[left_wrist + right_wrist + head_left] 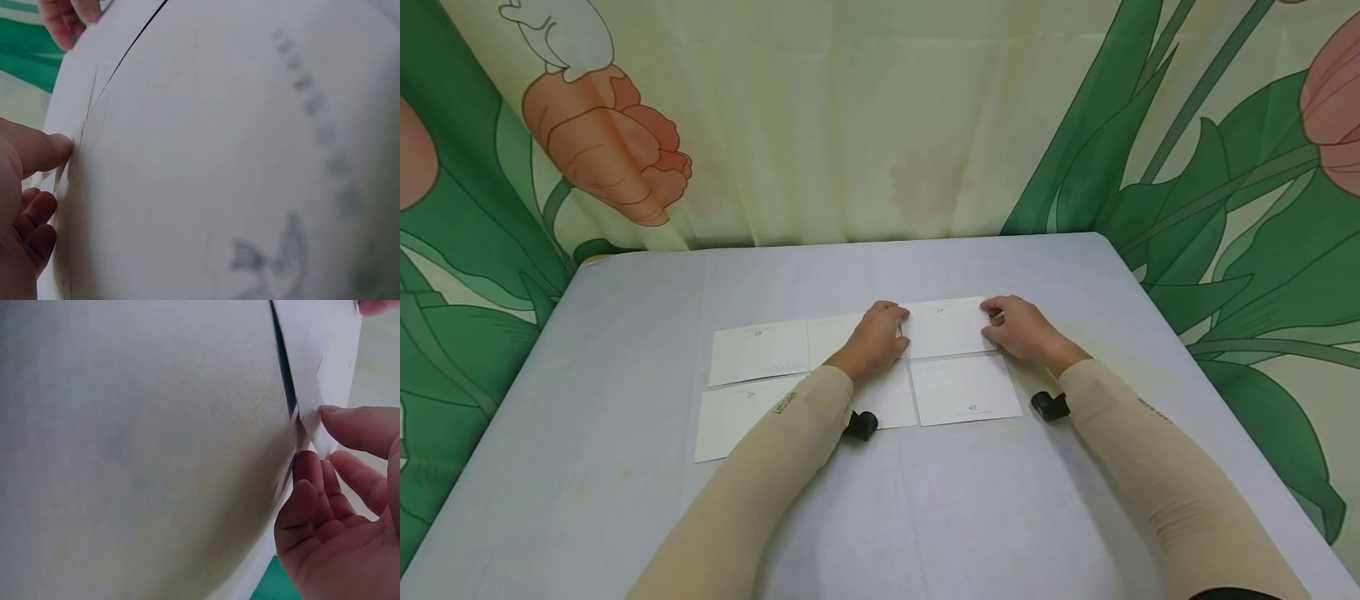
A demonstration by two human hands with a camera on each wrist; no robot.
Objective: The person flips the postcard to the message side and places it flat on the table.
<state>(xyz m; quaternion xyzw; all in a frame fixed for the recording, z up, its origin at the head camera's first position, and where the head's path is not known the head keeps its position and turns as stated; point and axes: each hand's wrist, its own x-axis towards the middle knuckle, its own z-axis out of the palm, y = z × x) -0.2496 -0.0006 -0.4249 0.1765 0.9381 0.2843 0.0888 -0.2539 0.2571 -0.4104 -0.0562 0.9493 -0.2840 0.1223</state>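
Both hands are at a blank-looking white postcard (946, 327) in the far row at the right. At its left edge my left hand (877, 333) has thumb and fingertips, with the thumb (53, 150) right on the edge in the left wrist view. My right hand (1021, 329) pinches the right edge; the thumb (359, 428) lies on top and fingers are below in the right wrist view. Directly in front lies another postcard (967, 390) with a small print near its lower edge. The left hand and forearm partly cover a far-row postcard (831, 337) and a near-row postcard (891, 396).
Two more postcards, a far one (760, 358) and a near one (737, 417), lie at the left of the rows. The white-covered table (925, 517) extends around them. Behind it hangs a printed curtain (850, 125) with plants and a carrot.
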